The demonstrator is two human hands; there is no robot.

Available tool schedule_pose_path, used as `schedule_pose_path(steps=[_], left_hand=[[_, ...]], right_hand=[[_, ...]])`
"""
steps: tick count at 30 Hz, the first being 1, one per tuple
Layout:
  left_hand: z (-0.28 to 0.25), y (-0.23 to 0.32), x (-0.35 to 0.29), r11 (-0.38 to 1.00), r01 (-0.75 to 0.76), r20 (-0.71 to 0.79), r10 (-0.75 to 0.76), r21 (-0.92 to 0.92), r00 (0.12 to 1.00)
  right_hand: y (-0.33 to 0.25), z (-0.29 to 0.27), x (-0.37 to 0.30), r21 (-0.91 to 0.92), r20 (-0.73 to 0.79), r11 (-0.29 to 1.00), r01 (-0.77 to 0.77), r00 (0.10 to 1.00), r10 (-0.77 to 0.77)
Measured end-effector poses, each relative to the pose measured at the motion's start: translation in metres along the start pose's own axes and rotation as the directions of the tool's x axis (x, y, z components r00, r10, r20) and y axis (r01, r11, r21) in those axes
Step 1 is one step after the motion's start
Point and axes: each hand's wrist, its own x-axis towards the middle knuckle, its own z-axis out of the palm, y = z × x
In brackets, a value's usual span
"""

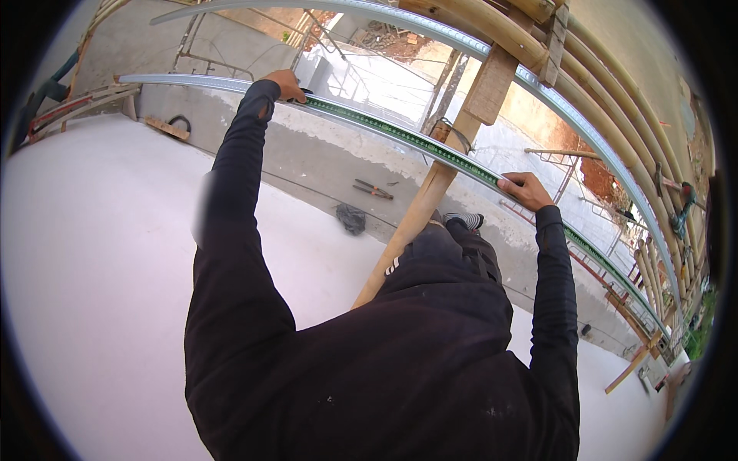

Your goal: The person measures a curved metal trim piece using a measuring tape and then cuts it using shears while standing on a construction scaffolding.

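Note:
A long silvery metal channel (184,80) runs across in front of me, from the upper left down to the lower right. Along it lies the green blade of a tape measure (400,135), with dark markings. At the blade's left end, my left hand (287,84) is closed over the channel and the blade; a small dark piece shows at its fingertips, partly hidden. Farther right, my right hand (526,190) pinches the blade against the channel between thumb and fingers. The blade continues past this hand toward the lower right.
A wooden post (423,207) crosses beneath the channel. Bamboo poles (615,100) and a second metal channel (569,107) stand beyond. Pliers (373,189) and a crumpled black bag (351,219) lie on the concrete ledge, beside an open drop. A hammer (681,211) hangs at the right.

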Motion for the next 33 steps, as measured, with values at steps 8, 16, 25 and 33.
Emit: schedule_pose_path(steps=[8, 16, 25, 33], left_hand=[[0.013, 0.018, -0.003, 0.998, -0.048, -0.040, 0.046, -0.043, 0.998], [0.018, 0.040, -0.010, 0.980, -0.146, -0.008, 0.147, -0.138, 0.989], [0.024, 0.052, -0.012, 0.978, -0.161, -0.025, 0.159, -0.133, 0.987], [0.025, 0.058, -0.014, 0.990, -0.121, -0.053, 0.117, -0.072, 0.992]], right_hand=[[-0.003, -0.001, -0.001, -0.002, 0.005, 1.000, -0.003, 1.000, 0.003], [-0.004, -0.001, -0.002, -0.005, 0.004, 1.000, -0.008, 1.000, 0.008], [-0.002, 0.000, -0.002, 0.033, 0.000, 0.999, 0.021, 1.000, -0.021], [0.001, 0.001, -0.001, 0.019, -0.023, 0.999, 0.041, 0.999, -0.041]])
